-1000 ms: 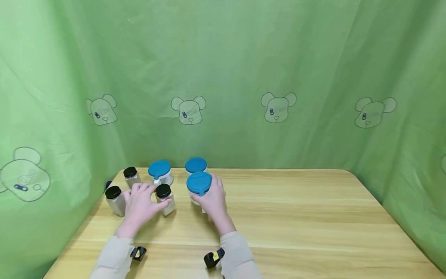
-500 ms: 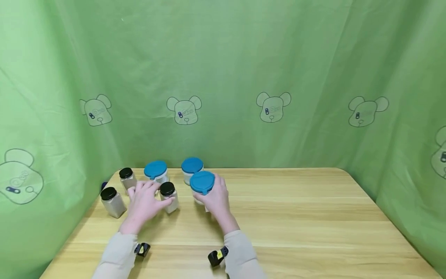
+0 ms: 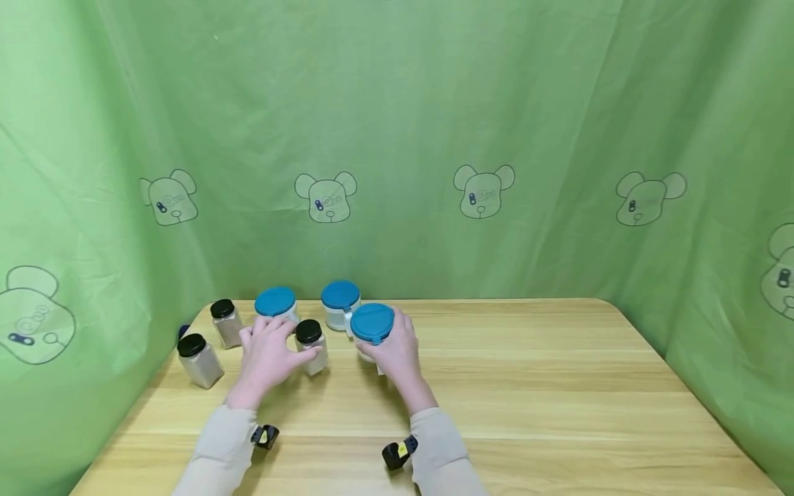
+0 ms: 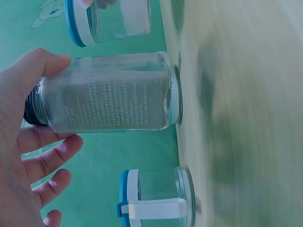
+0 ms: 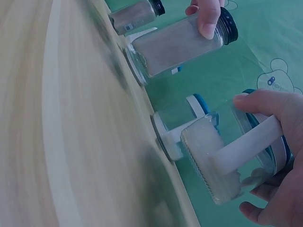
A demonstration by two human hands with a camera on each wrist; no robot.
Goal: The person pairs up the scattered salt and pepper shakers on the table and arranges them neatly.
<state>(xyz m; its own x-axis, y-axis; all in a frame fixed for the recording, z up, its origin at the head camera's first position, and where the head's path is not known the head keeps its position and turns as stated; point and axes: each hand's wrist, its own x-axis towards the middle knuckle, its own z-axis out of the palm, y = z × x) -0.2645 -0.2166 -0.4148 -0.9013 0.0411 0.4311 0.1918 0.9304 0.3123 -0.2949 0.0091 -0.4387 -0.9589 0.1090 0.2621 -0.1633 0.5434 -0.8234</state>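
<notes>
My left hand point(image 3: 268, 353) holds a square glass spice jar point(image 3: 314, 355) with a black screw lid between thumb and forefinger. In the left wrist view the grey powder and printed text in this spice jar point(image 4: 113, 97) show, and its base is off the table. My right hand point(image 3: 399, 350) grips a clear jar with a blue flip lid point(image 3: 372, 324) round its top. The right wrist view shows white grains and a white handle on this jar point(image 5: 208, 156), tilted and raised above the tabletop.
Two blue-lidded jars, one left point(image 3: 276, 302) and one right point(image 3: 341, 296), stand at the back. Two more black-lidded spice jars stand at the left, one behind point(image 3: 227, 329) and one nearer point(image 3: 202, 365). A green curtain point(image 3: 397, 138) surrounds the wooden table point(image 3: 527, 386).
Both hands have moved to the right with their jars, away from the standing black-lidded jars. The grips look the same. The head view has turned slightly to the right.
</notes>
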